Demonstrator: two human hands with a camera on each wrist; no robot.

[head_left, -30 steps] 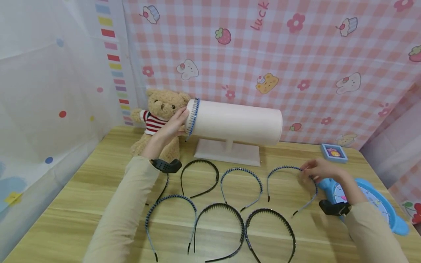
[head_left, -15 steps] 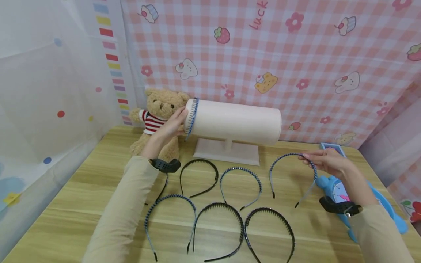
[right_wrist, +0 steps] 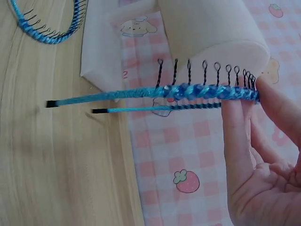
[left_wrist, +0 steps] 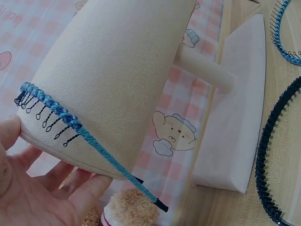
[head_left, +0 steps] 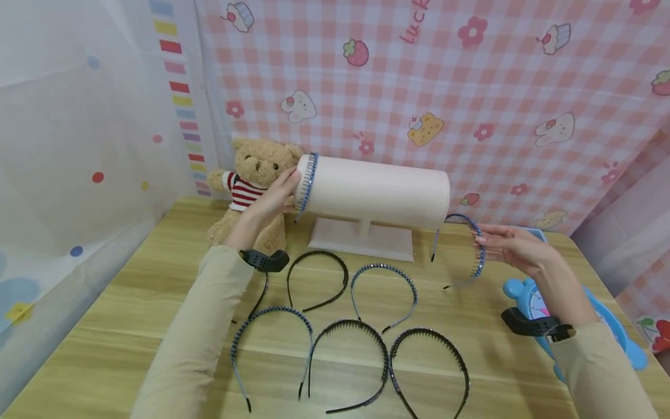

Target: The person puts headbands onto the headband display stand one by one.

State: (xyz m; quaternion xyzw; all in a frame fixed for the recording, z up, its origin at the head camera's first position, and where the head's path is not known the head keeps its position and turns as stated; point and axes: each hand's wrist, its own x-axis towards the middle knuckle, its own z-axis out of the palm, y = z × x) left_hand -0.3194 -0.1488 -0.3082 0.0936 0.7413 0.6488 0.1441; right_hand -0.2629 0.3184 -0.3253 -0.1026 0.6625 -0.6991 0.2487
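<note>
Hand, R (head_left: 523,250): pinched held headband (right_wrist: 202,92), blue, btw thumb & fingers, just off R end of white roll (head_left: 379,192); contact w/ roll, couldn't tell.
Hand, L (head_left: 274,195): fingers spread against roll's L end.
Table (head_left: 131,302), wood, qty 1: under roll.
White roll, qty 1: horiz. on single post & flat base (head_left: 335,240). Risk (est.): hard push at R end could've tipped or slid it, esp. w/o L hand's support.
Teddy bear (head_left: 246,192), qty 1: L of roll, close by L hand. Risk: toppled by a jerk of that wrist.
Blue dial-faced item (head_left: 534,299), qty 1: fwd & R of roll, partly hidden by R wrist. Risk: bumped if wrist dropped.
Headbands on table (head_left: 384,266), black & blue, qty 6: in front of roll, one partly hidden. Risk: dragged by sleeve.
Mounted headband (left_wrist: 56,110), blue, qty 1: on roll, nr L end. Risk: nudged off by L fingers.
Wire teeth (right_wrist: 204,70), held headband: pointed toward roll. Risk: snagged or bent on roll's rim if band came in askew.
</note>
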